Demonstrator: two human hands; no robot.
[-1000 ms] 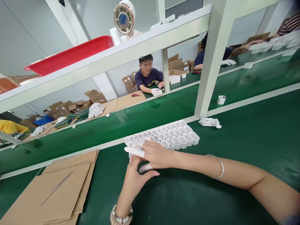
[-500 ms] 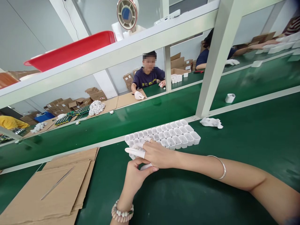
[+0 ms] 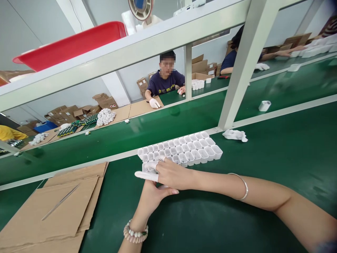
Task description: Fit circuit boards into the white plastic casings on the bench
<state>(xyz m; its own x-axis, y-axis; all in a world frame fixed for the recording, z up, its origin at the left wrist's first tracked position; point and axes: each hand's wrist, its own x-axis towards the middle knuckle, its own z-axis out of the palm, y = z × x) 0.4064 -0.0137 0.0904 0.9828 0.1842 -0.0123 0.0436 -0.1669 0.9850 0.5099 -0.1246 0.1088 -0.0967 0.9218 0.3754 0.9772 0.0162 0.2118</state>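
Observation:
My right hand [image 3: 172, 174] reaches across the green mat, its fingers stretched out with white finger cots on them, the index cot [image 3: 146, 175] pointing left. Its fingertips lie at the near left corner of a block of small white open cases [image 3: 184, 151]. My left hand [image 3: 154, 196] comes up from below and closes its fingers round my right thumb, which also wears a white cot. A bead bracelet is on my left wrist, a silver bangle on my right.
Cardboard sheets [image 3: 52, 211] with metal tweezers [image 3: 60, 202] lie at the left. A crumpled white cloth [image 3: 235, 135] sits by the white frame post [image 3: 237, 70]. One white case [image 3: 264, 105] rides the green belt. Across it a person in a dark shirt [image 3: 165, 86] works.
My left hand has slid up and closed round my right thumb, covering the thumb cot. The person opposite moved a gloved hand onto the cardboard. The single case on the belt drifted right.

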